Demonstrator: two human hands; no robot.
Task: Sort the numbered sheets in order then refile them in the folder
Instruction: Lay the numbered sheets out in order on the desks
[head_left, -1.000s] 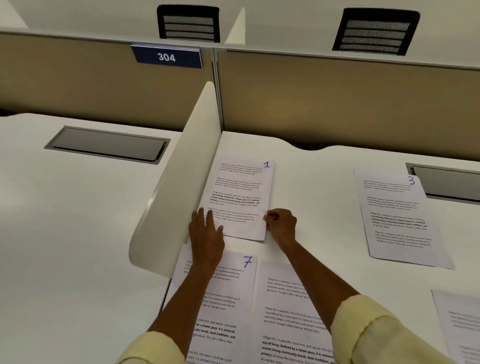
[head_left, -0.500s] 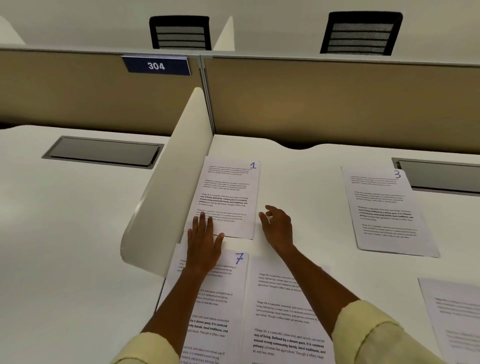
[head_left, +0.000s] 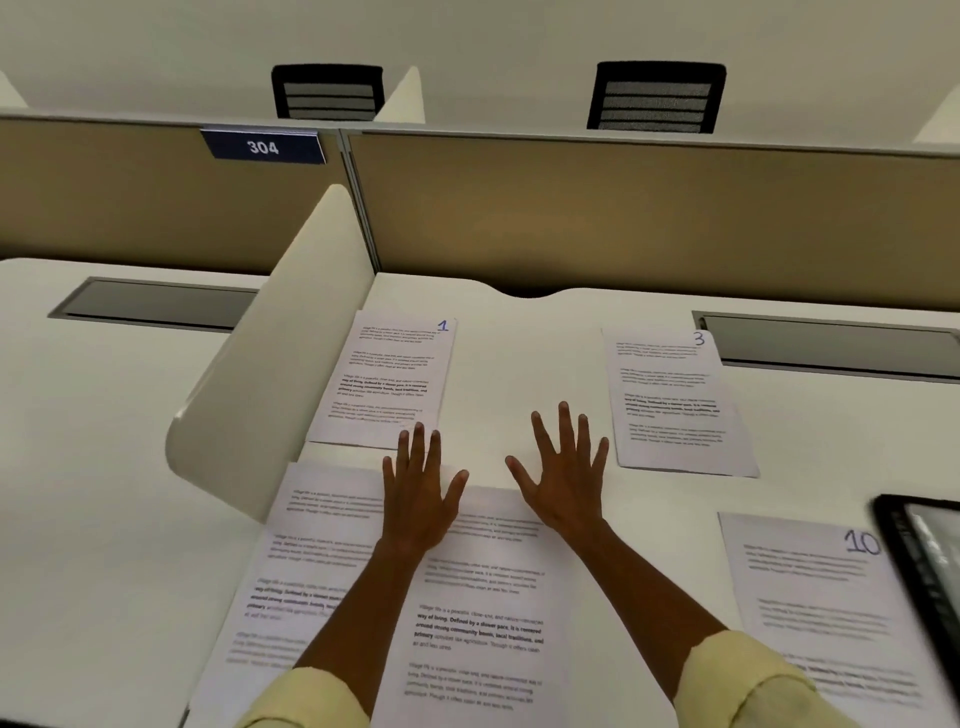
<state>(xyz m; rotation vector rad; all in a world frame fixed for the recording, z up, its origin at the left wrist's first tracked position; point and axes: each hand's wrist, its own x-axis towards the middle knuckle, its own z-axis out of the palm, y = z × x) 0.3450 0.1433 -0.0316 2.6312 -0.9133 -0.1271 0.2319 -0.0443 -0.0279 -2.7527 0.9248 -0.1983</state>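
- Your left hand (head_left: 418, 501) is spread flat with straight fingers; its fingertips reach the near edge of the white printed sheet numbered 1 (head_left: 387, 382), while the palm lies over the top of the white printed sheet at the near left (head_left: 306, 566), whose number is hidden.
- Your right hand (head_left: 563, 480) is likewise spread wide, fingers straight and apart, holding nothing. Its fingers are over the bare white surface (head_left: 524, 364) and its heel is at the top edge of the white printed sheet in the near middle (head_left: 483, 623); whether it touches the surface cannot be told.
- Sheet 1 lies flat at the far left of the work area, just beside the cream rounded divider panel (head_left: 270, 374).
- The white printed sheet numbered 3 (head_left: 675, 400) lies flat at the far right, well apart from both hands, its far corner near a grey recessed cable hatch (head_left: 831, 340).
- The white printed sheet numbered 10 (head_left: 826, 613) lies near you on the right, blurred, just beside a black-framed object (head_left: 930, 566) cut off by the picture's edge.
- Pale yellow sleeves (head_left: 748, 680) cover your forearms near the lower edge.
- Beyond the surface stands a tan partition (head_left: 623, 218) carrying a dark blue plate marked 304 (head_left: 263, 147), and two black chair backs (head_left: 657, 96) show above it.
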